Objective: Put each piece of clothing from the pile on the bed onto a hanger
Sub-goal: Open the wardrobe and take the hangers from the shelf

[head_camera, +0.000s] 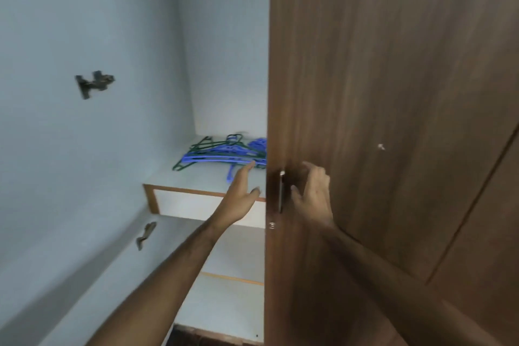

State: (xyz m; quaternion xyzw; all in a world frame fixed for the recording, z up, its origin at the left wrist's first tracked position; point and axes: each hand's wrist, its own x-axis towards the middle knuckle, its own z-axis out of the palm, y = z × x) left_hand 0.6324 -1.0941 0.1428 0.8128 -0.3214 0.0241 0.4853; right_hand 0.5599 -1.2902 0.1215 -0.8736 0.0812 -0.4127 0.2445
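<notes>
Inside the wardrobe, one shelf holds tangled hangers; both hands reach, fingers loose, empty.

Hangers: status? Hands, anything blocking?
Left hand open, reaching toward hangers piled on wardrobe shelf. Right hand open by door handle. Wardrobe door hides pile's right edge.

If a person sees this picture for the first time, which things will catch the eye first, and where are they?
The big brown wardrobe door fills the right half, with the right hand beside its metal handle. On a pale shelf inside, at the centre, lies a tangle of blue and green hangers. The left hand reaches toward them with straight fingers.
</notes>
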